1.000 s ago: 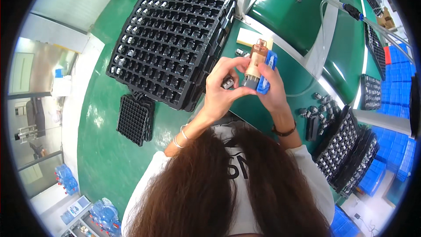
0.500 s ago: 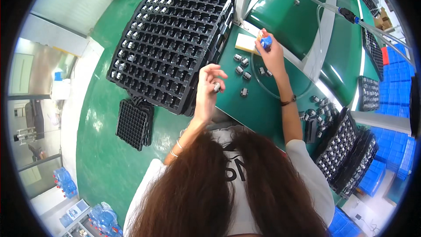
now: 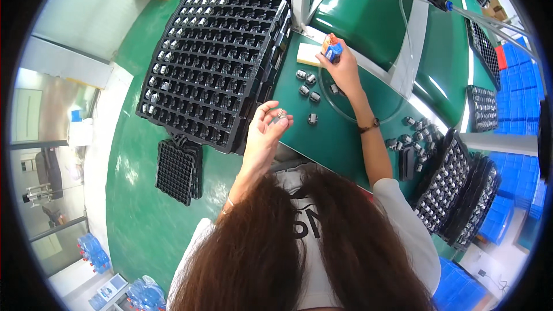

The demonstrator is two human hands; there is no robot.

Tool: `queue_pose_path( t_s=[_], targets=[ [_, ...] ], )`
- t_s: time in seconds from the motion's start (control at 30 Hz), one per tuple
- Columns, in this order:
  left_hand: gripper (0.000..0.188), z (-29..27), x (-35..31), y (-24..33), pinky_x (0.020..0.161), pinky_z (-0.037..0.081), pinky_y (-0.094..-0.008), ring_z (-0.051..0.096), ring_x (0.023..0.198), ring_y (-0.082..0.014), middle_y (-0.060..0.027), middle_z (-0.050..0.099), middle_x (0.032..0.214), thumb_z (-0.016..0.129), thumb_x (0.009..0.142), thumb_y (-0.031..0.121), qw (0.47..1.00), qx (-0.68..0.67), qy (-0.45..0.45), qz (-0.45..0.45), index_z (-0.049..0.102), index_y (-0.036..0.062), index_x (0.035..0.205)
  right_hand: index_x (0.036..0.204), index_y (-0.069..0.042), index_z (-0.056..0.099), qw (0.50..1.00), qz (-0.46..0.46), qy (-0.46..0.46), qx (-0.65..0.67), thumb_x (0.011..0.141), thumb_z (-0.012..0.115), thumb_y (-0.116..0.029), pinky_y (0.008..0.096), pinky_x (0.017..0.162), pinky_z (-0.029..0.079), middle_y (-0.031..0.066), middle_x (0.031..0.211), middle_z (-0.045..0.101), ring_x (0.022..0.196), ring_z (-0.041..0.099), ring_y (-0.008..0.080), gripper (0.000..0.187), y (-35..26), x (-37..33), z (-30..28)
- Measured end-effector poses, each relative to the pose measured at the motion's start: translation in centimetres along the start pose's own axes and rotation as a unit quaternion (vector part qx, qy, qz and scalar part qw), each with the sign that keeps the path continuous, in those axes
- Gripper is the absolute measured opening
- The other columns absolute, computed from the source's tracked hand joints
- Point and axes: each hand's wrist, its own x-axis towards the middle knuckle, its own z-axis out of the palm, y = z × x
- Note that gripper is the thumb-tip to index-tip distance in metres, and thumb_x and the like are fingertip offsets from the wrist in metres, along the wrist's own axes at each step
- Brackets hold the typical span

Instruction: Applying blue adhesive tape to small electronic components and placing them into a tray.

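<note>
Fingers (image 3: 267,107) of left hand (image 3: 260,138) clamped on 1 metal part (image 3: 281,114), right hand's (image 3: 343,69) on 1 blue-orange object (image 3: 332,50), 1 cream block (image 3: 309,53)

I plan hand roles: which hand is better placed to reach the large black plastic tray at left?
Probably the left hand, nearer the tray; the right hand holds a blue-and-orange object.
</note>
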Motion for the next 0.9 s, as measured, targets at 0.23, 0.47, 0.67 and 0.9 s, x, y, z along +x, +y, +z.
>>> queue_pose_path(
  t_s=[0.23,0.47,0.67,0.9],
  targets=[
    [0.022,-1.4,-0.9,-0.5,0.083,0.050,-0.0256,0.059,0.098,-0.0190,-0.0080,0.060,0.103,0.056,0.089,0.014,0.998,-0.022,0.015,-0.064,0.053,0.0015,0.107,0.099,0.001,0.055,0.999,0.033,-0.017,0.032,0.076,0.072,-0.026,0.0270,0.070,0.047,0.0092,0.081,0.061,0.074,0.057,0.0130,0.039,0.7,0.6,0.2],
    [0.025,-1.6,-1.2,-0.2,0.090,0.048,-0.0264,0.058,0.101,-0.0211,-0.0112,0.058,0.107,0.050,0.092,0.012,0.993,-0.082,0.052,-0.071,0.051,-0.0008,0.114,0.092,0.003,0.057,0.997,0.064,0.001,0.036,0.077,0.068,-0.021,0.0311,0.064,0.047,0.0129,0.077,0.063,0.069,0.061,0.0199,0.030,-2.6,-4.5,-1.5],
    [0.029,-2.0,-0.8,-0.8,0.097,0.043,-0.0296,0.056,0.105,-0.0219,-0.0114,0.057,0.111,0.050,0.092,0.011,0.995,-0.080,0.021,-0.057,0.048,-0.0006,0.119,0.091,0.000,0.058,0.996,0.033,0.035,-0.069,0.076,0.068,-0.020,0.0367,0.061,0.047,0.0172,0.074,0.062,0.067,0.060,0.0333,0.028,-4.6,-4.4,-0.9],
    [0.033,-1.7,-0.2,-0.4,0.093,0.045,-0.0275,0.056,0.104,-0.0208,-0.0104,0.055,0.116,0.052,0.091,0.012,0.994,-0.068,0.037,-0.071,0.047,0.0000,0.122,0.092,-0.002,0.058,0.990,0.058,-0.020,-0.124,0.076,0.067,-0.020,0.0397,0.061,0.047,0.0171,0.073,0.060,0.068,0.059,0.0348,0.025,-4.7,-4.1,-0.7]
  ],
)
